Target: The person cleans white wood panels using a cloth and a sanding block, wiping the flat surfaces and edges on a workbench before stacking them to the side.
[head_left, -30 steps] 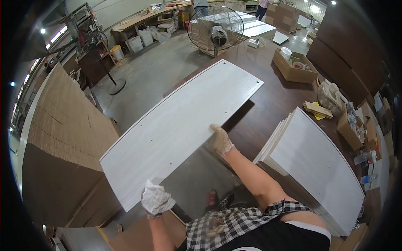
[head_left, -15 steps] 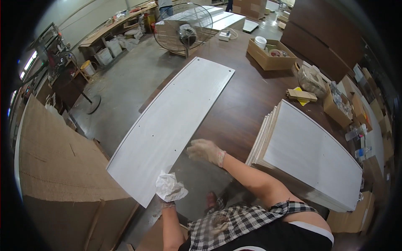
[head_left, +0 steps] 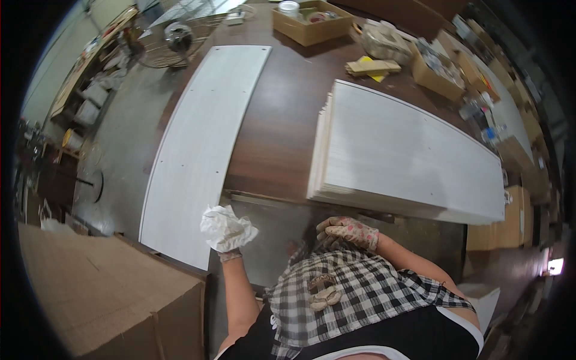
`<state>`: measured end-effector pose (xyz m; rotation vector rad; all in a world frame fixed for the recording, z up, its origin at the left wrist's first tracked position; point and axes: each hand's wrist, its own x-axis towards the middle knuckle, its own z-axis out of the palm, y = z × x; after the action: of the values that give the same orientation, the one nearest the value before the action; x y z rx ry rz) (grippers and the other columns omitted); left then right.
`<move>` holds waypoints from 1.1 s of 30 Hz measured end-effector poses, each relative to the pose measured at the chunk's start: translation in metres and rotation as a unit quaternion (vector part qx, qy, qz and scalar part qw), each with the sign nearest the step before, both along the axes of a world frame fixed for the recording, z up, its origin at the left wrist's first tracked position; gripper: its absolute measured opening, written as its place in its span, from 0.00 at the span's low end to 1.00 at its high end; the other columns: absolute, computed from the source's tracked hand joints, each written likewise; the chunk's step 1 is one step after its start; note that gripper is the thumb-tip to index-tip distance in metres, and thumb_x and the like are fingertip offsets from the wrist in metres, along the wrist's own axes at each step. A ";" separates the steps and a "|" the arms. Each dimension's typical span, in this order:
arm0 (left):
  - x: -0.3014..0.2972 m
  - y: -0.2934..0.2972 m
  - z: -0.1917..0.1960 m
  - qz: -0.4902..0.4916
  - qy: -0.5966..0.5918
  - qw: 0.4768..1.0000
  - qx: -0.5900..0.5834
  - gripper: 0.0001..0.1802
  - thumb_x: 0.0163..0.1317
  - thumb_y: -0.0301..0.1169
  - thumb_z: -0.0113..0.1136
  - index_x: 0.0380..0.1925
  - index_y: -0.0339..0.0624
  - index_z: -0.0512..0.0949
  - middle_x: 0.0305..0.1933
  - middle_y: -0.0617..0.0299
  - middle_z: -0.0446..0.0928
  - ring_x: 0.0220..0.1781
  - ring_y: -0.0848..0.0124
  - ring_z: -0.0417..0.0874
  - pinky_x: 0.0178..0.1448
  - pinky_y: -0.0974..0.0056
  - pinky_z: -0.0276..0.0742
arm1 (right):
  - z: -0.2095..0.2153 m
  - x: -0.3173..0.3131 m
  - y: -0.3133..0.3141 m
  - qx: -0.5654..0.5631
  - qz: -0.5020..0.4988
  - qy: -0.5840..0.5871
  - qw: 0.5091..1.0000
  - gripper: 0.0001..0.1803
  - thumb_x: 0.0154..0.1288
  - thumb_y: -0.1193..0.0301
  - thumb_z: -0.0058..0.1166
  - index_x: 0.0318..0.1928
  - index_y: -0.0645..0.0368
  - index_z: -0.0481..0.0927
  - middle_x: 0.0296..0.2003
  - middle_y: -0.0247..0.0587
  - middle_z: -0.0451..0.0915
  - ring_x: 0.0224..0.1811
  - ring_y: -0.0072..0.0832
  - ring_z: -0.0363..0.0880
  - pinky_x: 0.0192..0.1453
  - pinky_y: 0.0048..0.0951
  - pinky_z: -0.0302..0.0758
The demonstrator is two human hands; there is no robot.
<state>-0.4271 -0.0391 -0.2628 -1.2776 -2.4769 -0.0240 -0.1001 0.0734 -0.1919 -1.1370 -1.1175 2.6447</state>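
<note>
My left hand (head_left: 230,254), gloved, grips a crumpled white cloth (head_left: 225,228) that hides most of its fingers. The cloth is at the near right edge of a long white panel (head_left: 191,132) with small drilled holes. That panel lies on a dark brown table (head_left: 270,132), and its near end juts past the table edge. My right hand (head_left: 349,232), in a patterned glove with soiled fingers, hovers in front of my checked apron (head_left: 360,270). Its fingers are loosely bent, and nothing shows in them. Just beyond it stands a stack of white panels (head_left: 408,150).
A large brown board-sided block (head_left: 108,288) stands close on my left. At the far side are a cardboard box (head_left: 312,30) with tape and a tub, wood strips (head_left: 373,67), and another open box (head_left: 437,72). Bottles (head_left: 489,133) stand right of the stack. A fan (head_left: 178,37) is at the far left.
My view has swung to the right. My right hand has left the long panel's edge and drawn back toward my apron, near the stack. The left hand still holds the cloth.
</note>
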 end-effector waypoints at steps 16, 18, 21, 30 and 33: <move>0.114 0.118 0.223 -0.343 -0.782 0.413 0.316 0.37 0.70 0.51 0.45 0.67 0.31 0.59 0.64 0.39 0.67 0.66 0.55 0.70 0.70 0.51 0.67 | 0.105 -0.053 0.019 0.681 -0.279 0.079 0.672 0.38 0.67 0.68 0.56 0.72 0.57 0.53 0.69 0.47 0.58 0.70 0.40 0.59 0.69 0.41 0.67; 0.115 0.115 0.218 -0.477 -0.691 0.503 0.206 0.35 0.70 0.47 0.47 0.68 0.33 0.58 0.67 0.38 0.64 0.71 0.56 0.65 0.72 0.52 0.63 | 0.097 -0.035 0.030 0.638 -0.364 0.084 0.673 0.37 0.67 0.65 0.56 0.72 0.57 0.54 0.68 0.47 0.59 0.71 0.42 0.58 0.72 0.43 0.63; 0.084 0.127 0.207 -0.441 -0.637 0.591 0.225 0.26 0.73 0.38 0.47 0.66 0.36 0.66 0.68 0.49 0.67 0.71 0.60 0.66 0.72 0.54 0.64 | 0.110 0.034 0.070 0.350 -0.501 0.113 0.783 0.34 0.68 0.60 0.53 0.70 0.59 0.58 0.65 0.51 0.63 0.70 0.42 0.60 0.74 0.44 0.60; 0.084 0.182 0.206 -0.616 -0.342 0.704 0.090 0.33 0.59 0.40 0.63 0.64 0.43 0.68 0.72 0.46 0.59 0.75 0.39 0.51 0.75 0.39 0.50 | 0.087 -0.027 0.069 0.841 0.010 -0.300 0.450 0.25 0.64 0.59 0.48 0.63 0.42 0.71 0.69 0.40 0.64 0.73 0.39 0.58 0.75 0.46 0.54; 0.158 0.203 0.201 -0.629 -0.314 0.710 0.047 0.33 0.58 0.41 0.64 0.63 0.43 0.68 0.70 0.44 0.61 0.74 0.36 0.52 0.73 0.37 0.53 | 0.124 0.141 0.105 0.825 -0.074 -0.388 0.405 0.26 0.64 0.58 0.54 0.61 0.49 0.74 0.62 0.45 0.72 0.66 0.40 0.68 0.73 0.42 0.60</move>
<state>-0.2686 0.1639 -0.0616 -2.9573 -1.3495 -1.0315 0.0412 0.1780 -0.0678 -1.3307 -2.2896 -0.2650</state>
